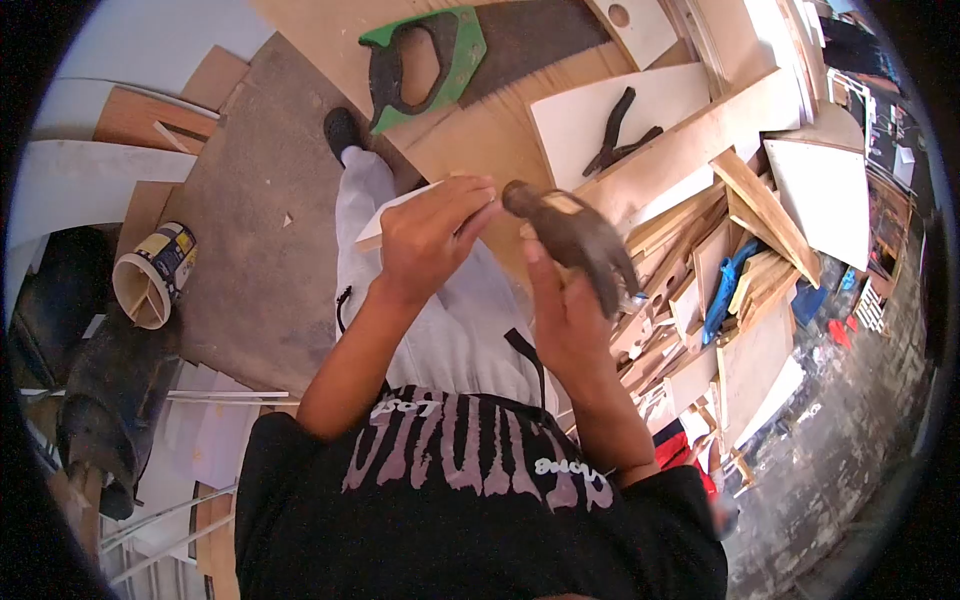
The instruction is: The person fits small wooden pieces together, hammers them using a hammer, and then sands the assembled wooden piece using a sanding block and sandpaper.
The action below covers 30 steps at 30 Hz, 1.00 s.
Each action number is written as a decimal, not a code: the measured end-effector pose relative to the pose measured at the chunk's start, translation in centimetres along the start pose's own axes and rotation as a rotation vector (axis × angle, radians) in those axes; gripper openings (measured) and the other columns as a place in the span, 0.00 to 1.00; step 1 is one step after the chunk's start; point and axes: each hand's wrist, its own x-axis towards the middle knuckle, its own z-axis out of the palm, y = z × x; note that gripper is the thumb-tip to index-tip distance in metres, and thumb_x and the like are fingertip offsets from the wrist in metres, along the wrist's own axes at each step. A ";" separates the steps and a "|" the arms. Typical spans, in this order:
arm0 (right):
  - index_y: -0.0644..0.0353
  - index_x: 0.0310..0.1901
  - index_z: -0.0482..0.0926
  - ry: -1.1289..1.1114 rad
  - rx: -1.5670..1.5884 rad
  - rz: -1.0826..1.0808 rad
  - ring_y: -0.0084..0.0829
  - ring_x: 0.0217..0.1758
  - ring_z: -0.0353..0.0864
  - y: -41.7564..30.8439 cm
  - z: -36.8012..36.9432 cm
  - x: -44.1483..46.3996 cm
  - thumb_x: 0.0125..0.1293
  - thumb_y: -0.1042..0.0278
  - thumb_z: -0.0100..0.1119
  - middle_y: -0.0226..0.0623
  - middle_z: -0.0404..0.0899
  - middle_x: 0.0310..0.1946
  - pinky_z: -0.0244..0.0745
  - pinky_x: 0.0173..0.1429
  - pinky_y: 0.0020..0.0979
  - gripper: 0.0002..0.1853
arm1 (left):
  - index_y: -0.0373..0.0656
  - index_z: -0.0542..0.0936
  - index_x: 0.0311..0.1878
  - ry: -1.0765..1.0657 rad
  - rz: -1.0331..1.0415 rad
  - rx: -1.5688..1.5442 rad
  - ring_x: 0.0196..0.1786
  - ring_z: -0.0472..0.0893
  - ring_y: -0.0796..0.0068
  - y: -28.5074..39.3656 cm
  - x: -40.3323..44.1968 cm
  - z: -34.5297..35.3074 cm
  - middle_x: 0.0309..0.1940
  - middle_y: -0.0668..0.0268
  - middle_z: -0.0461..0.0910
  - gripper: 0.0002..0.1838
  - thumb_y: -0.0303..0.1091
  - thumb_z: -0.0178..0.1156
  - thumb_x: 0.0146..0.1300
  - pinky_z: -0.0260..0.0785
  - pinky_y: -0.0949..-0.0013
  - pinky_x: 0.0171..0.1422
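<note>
My right hand is wrapped round the handle of a claw hammer. The hammer's round striking face is close to the fingertips of my left hand; its claw points down to the right. My left thumb and fingers are pinched together, and whatever is between them is too small or hidden to name. Under that hand a white-faced piece of board shows in part, over my leg. A handsaw with a green and black handle lies beyond my hands, and dark pliers rest on a white panel.
A plywood sheet lies under the saw. Wood offcuts are heaped at the right, with a blue tool among them. On the left stand a tipped white bucket and leaning boards.
</note>
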 end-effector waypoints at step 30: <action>0.67 0.52 0.87 0.007 0.109 0.177 0.46 0.48 0.89 -3.0 -1.4 -0.5 0.74 0.71 0.68 0.48 0.89 0.48 0.81 0.56 0.43 0.10 | 0.41 0.88 0.43 0.007 0.028 0.023 0.49 0.92 0.62 -0.3 -0.2 0.0 0.46 0.60 0.91 0.13 0.30 0.80 0.56 0.85 0.64 0.54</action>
